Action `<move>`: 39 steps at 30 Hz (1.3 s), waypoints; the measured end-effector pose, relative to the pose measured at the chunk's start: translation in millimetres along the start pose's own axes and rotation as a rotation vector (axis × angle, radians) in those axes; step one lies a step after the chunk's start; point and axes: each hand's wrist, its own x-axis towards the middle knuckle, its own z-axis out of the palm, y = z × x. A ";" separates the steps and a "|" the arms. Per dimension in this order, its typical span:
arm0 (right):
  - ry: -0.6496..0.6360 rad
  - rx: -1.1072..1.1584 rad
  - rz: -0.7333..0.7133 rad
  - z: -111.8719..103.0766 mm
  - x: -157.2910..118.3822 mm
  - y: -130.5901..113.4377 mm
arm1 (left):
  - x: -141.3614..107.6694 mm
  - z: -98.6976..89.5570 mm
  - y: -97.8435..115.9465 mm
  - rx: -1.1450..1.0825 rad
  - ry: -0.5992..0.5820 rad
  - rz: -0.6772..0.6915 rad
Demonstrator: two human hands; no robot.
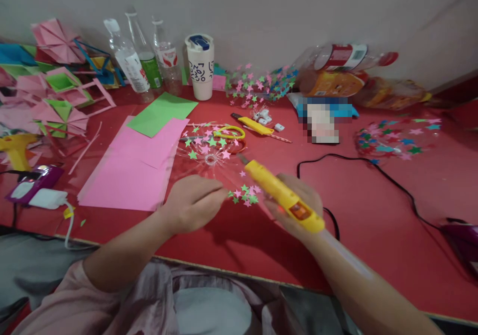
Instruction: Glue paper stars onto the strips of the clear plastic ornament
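- Matte grey wall [261, 16] stood behind a smooth red tabletop [373, 210], whose near edge looked worn and brownish.
- Clear, thin plastic strips spread from a round bottle neck in a flower-like star-covered bottle piece [211, 159]; it lay on the tabletop between and just beyond the hands, its strips dotted with flat pink and green stars.
- Curled inward, the fingers of the left hand [196, 203] were beside the piece's near strips; whether they pinched anything could not be told.
- Wrapped around a hard yellow glue gun [276, 190], the fingers of the right hand [306, 195] gripped its body, with the nozzle angled toward the bottle piece. The gun's far side and the gripping fingertips were partly hidden, and this hand was blurred.
- Flat pink paper [127, 175] lay to the left, overlapped by a smooth green sheet [164, 113].
- Looped yellow-handled scissors [233, 131] rested behind the strips, their blades hard to make out, near a ridged yellow utility knife [256, 125].
- Pixelation masked an object beyond the right hand.
- Creased, folded paper ornaments [61, 83] were cut off at the left edge, as was a second yellow glue gun [17, 151].
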 end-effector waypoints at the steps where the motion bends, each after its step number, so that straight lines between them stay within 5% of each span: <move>1: 0.050 -0.018 0.078 -2.6 1.4 2.5 | 0.9 1.0 1.2 -0.079 -0.012 -0.043; 4: 0.091 -0.082 0.207 -9.4 8.2 19.7 | 4.8 4.5 4.6 -0.347 -0.073 -0.306; 8: -0.167 -0.328 0.220 -9.0 14.0 58.7 | 7.7 6.1 7.6 -0.783 -0.113 -0.653; 14: -0.367 -0.521 0.223 -3.1 9.3 88.8 | 8.0 7.8 6.2 -1.095 -0.148 -0.802; 17: -0.260 -0.585 0.144 -7.9 12.4 70.5 | 8.4 8.9 4.0 -1.172 -0.154 -0.828; 20: -0.008 -0.381 -0.059 -10.5 20.4 31.7 | 8.9 8.1 3.6 -1.235 -0.176 -0.878; 25: -0.088 -0.210 -0.495 0.0 33.6 -24.7 | 11.9 2.8 6.6 -1.286 -0.220 -0.977; 39: -0.065 -0.346 -0.672 13.7 50.0 -29.9 | 14.4 -6.5 4.2 -1.279 -0.215 -1.000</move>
